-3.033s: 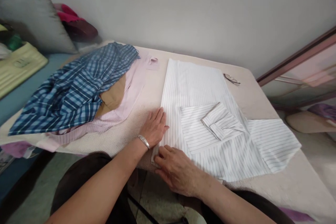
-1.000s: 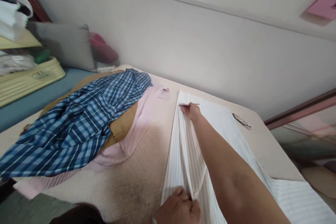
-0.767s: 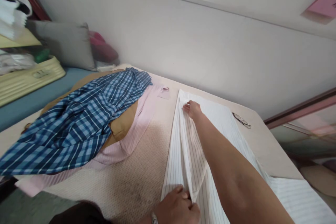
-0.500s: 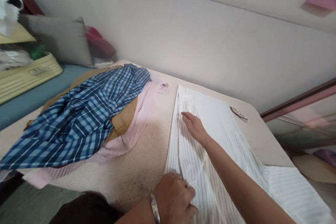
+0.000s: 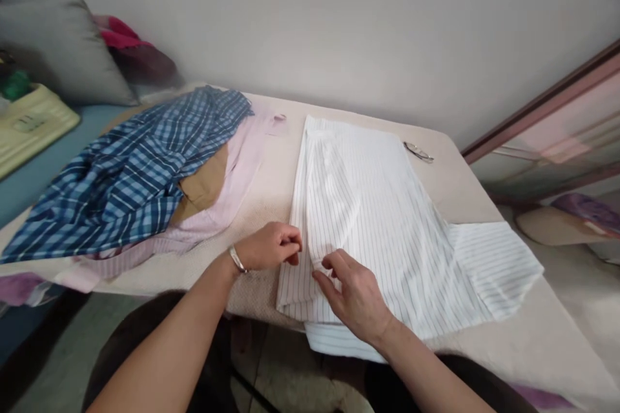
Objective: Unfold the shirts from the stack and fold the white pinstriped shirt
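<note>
A white shirt with thin dark stripes [image 5: 382, 187] lies spread on the covered bed-like surface. Its left side is folded inward in a long strip, and a short sleeve [image 5: 498, 264] sticks out at the right. My left hand [image 5: 271, 245], wearing a silver bracelet, is at the shirt's left edge with its fingers curled together; whether cloth is between them is hidden. Over the folded strip, my right hand [image 5: 356, 293] has thumb and index finger bent close together, pinching the shirt's cloth. The shirt's lower edge hangs slightly over the near side.
Left lie a blue plaid shirt [image 5: 140, 174], a brown garment [image 5: 203, 187] and a pink striped garment [image 5: 242, 161]. Eyeglasses [image 5: 418, 152] rest beyond the shirt, near the wall. A grey pillow [image 5: 62, 51] and a yellow plastic container [image 5: 33, 129] are at far left.
My right hand has come back from the shirt's far part toward its near edge. My left hand has moved to the shirt's left edge. The view has shifted, showing more of the near side.
</note>
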The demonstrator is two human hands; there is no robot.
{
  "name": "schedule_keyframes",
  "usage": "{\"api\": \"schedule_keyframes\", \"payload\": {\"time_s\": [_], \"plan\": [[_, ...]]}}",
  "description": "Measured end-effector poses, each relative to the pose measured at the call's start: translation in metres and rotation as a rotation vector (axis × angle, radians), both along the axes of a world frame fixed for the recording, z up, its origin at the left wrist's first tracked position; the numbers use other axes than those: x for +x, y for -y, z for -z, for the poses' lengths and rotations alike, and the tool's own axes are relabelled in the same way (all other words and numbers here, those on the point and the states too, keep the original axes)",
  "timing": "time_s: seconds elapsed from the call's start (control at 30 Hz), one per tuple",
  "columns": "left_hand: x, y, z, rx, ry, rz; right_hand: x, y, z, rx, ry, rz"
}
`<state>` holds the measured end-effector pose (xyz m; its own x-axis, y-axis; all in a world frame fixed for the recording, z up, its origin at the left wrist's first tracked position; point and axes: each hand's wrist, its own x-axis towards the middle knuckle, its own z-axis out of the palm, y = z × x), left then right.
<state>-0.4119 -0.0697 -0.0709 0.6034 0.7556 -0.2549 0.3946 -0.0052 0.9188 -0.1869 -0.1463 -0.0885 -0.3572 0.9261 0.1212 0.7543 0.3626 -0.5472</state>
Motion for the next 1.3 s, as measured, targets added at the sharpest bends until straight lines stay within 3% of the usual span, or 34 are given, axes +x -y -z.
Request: {"api": "schedule_keyframes", "payload": {"time_s": [0.1,0.2,0.33,0.6,0.73,0.83,0.93,1.0,1.17,1.3], "plan": [[-0.003,-0.001,0.003,-0.202,0.015,0.045,-0.009,0.005,0.008,-0.001,0.135,0.017],[0.001,0.001,0.007,-0.300,-0.006,0.091,-0.014,0.006,0.017,-0.001,0.283,0.063],[0.004,0.002,0.010,-0.329,0.016,0.125,-0.015,0.002,0.021,-0.009,0.297,0.028],[0.005,0.005,0.012,-0.301,-0.031,0.111,-0.013,0.000,0.009,-0.106,0.271,-0.082],[0.008,0.005,0.010,-0.270,-0.009,0.087,-0.011,-0.002,0.004,0.003,0.263,-0.019],[0.011,0.003,0.012,-0.076,0.005,-0.040,-0.009,-0.003,0.000,0.089,0.340,-0.065],[0.014,-0.001,0.019,0.310,-0.042,-0.259,-0.006,-0.002,-0.004,0.112,0.347,-0.092],[0.016,-0.002,0.024,0.556,-0.142,-0.320,-0.005,-0.001,-0.004,0.162,0.309,-0.091],[0.029,-0.011,0.040,0.872,-0.445,-0.220,0.002,0.003,0.004,0.198,0.307,-0.144],[0.047,-0.033,0.054,0.963,-0.701,-0.070,0.012,0.009,0.015,0.183,0.284,-0.136]]}}
